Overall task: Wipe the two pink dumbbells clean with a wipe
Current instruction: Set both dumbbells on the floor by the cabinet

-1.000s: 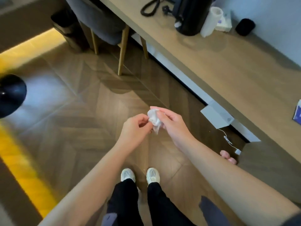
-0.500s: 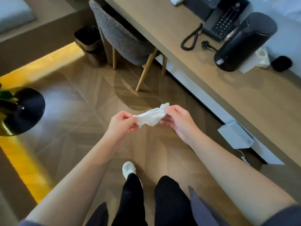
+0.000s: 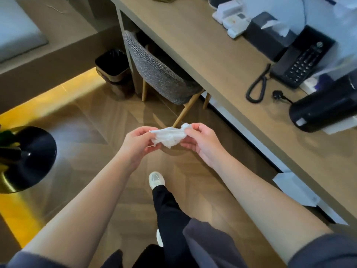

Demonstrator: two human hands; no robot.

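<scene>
While the person stands beside the long wooden counter [image 3: 222,60], the crumpled white paper wipe [image 3: 169,136] hangs above the herringbone wooden floor [image 3: 96,132] between the left hand [image 3: 138,147] and the right hand [image 3: 202,144], each grip closed in a thumb-and-fingertip pinch on one end.

Dim room, yellow floor-level glow at left; blurred, warped edges

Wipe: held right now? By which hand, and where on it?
Yes. The crumpled white wipe is stretched between both hands: left hand pinches its left end, right hand pinches its right end.
</scene>
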